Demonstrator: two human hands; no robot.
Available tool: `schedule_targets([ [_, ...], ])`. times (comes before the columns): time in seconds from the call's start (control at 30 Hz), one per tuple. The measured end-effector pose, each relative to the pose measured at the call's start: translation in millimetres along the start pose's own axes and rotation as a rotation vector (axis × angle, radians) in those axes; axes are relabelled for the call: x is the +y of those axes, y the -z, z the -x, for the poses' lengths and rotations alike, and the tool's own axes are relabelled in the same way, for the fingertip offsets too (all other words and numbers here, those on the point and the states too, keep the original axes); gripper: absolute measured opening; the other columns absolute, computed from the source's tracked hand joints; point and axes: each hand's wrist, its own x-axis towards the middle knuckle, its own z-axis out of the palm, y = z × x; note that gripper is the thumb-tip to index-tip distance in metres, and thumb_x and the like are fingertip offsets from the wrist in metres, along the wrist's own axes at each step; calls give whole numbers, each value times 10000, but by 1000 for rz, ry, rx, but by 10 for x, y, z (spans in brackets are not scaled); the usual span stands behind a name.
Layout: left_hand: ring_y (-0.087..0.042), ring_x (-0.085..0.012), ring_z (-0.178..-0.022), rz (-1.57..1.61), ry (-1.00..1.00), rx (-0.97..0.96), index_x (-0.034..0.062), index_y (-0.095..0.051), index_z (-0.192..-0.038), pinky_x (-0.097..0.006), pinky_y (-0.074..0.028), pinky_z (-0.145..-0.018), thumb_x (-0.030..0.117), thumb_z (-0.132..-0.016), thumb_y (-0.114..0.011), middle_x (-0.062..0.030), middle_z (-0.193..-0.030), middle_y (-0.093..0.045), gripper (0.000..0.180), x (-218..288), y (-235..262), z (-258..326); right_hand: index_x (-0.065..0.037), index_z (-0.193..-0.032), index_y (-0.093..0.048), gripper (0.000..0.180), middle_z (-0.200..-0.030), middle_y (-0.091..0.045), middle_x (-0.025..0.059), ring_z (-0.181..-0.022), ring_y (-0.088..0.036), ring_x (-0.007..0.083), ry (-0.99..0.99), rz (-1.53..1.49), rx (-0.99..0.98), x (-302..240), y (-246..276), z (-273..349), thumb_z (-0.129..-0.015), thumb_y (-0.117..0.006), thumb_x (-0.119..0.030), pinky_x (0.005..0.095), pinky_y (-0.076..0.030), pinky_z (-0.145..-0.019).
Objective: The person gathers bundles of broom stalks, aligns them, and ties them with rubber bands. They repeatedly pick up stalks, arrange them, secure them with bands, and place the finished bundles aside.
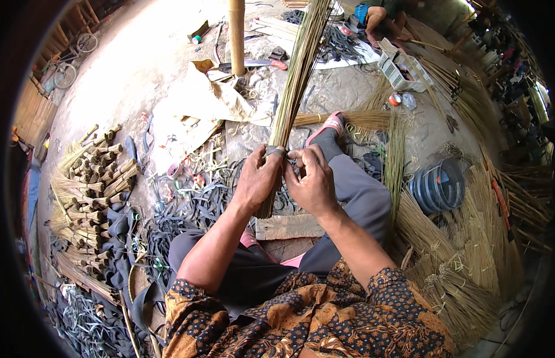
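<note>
Sunlit dirt floor [140,53], a bamboo post [237,36], bicycles [68,65] at the fence.

Short-sleeved batik shirt [301,322] in brown, orange and black, densely patterned with dots and leaves. Bare forearms below the sleeves, ending in left hand [257,179] and right hand [313,179]. Grey trousers [361,203]; pink sandal [332,122] beyond the right hand.
</note>
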Motion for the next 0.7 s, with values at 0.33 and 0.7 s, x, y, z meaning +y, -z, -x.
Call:
schedule_targets([
  [0.33, -545, -90, -600, -171, -53, -97, -21, -607, -1126, -277, -430, -513, 294, -1018, -602, -44, -753, -620, 332, -22, 38, 19, -37, -1029, -549, 243, -952, -578, 155, -808, -646, 387, 57, 277, -91, 41, 144, -135, -844, -706, -44, 473, -553, -653],
  [0.7, -636, -139, -731, 99, 83, -235, 3, -599, -1211, -294, -523, -660, 339, -1078, -539, -44, -896, -645, 367, 58, 100, 82, -1, -1158, -573, 312, -976, -574, 154, -817, -660, 315, 127, 7, -207, 170, 394, -76, -915, -720, -132, 411, -549, -709],
])
